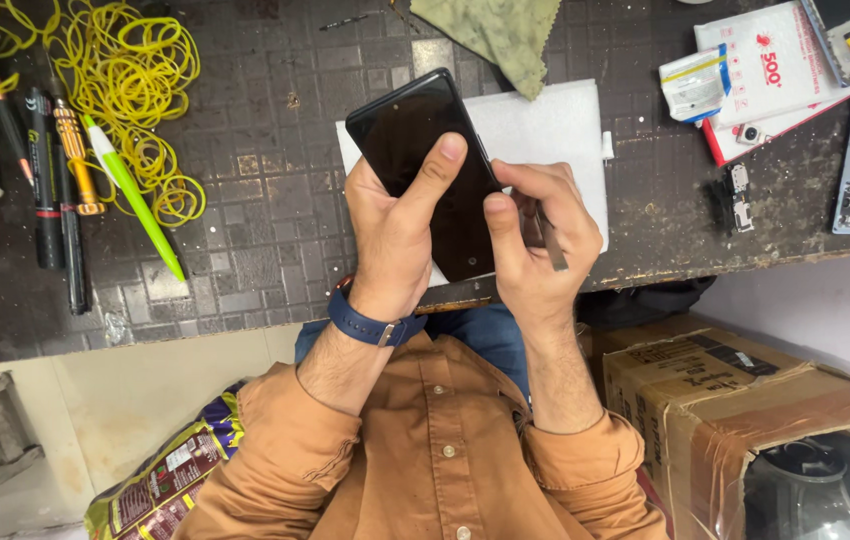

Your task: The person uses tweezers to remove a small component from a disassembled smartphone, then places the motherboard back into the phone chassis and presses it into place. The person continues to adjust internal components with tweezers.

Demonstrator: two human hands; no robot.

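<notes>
The left hand clasps the black glossy slab phone, its long axis tilted toward the desk's far-left corner. The right hand, pinching a thin grey metal tool, meets the phone's right edge.

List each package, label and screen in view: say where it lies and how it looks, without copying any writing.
Phone screen: black, unlit, held in both hands.
White-and-red flat packet: bench top right.
Small white sachet: blue edge, on that packet.
Cardboard box: brown, taped, lower right.
Snack bag: red-yellow, lower left.
</notes>
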